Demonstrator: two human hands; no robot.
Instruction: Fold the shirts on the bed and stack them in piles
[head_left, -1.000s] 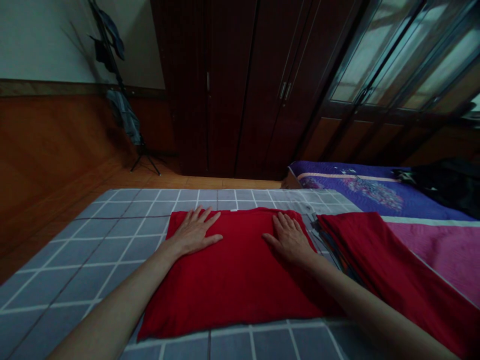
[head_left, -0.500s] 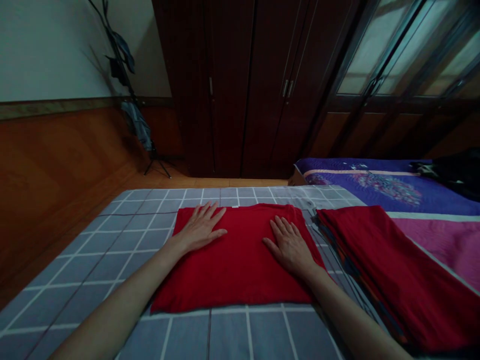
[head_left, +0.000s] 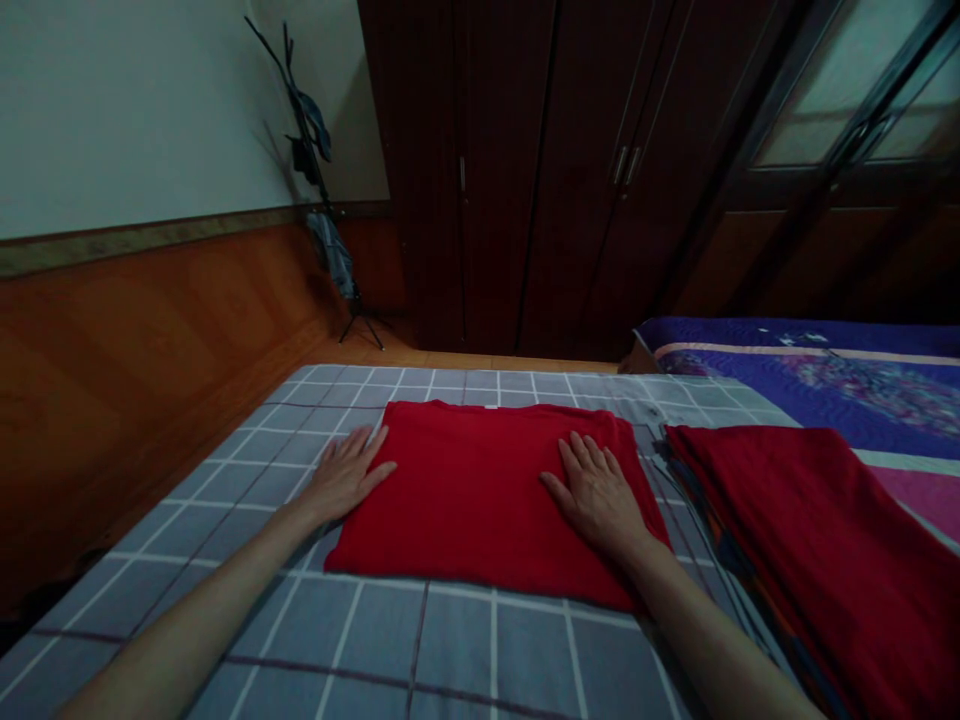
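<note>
A red garment [head_left: 480, 500], folded to a flat rectangle, lies on a grey checked bedsheet [head_left: 262, 490]. A small white tag shows at its far edge. My left hand [head_left: 346, 475] is flat with fingers spread at the garment's left edge, its fingertips and thumb reaching the cloth. On the right part of the garment rests my right hand [head_left: 596, 490], palm down with the fingers stretched out. Neither hand grips anything. To the right stands a stack of folded clothes [head_left: 817, 540] with a red piece on top.
A purple and pink patterned bedspread [head_left: 862, 390] covers the surface at the right. Beyond the bed are a dark wooden wardrobe [head_left: 517, 200] and a coat stand [head_left: 319, 180] with caps and cloth hung on it. Wood panelling [head_left: 150, 380] lines the left wall.
My left hand has slid left, from on top of the garment to its left edge. My right hand stays flat on the cloth. The view has turned slightly to the left.
</note>
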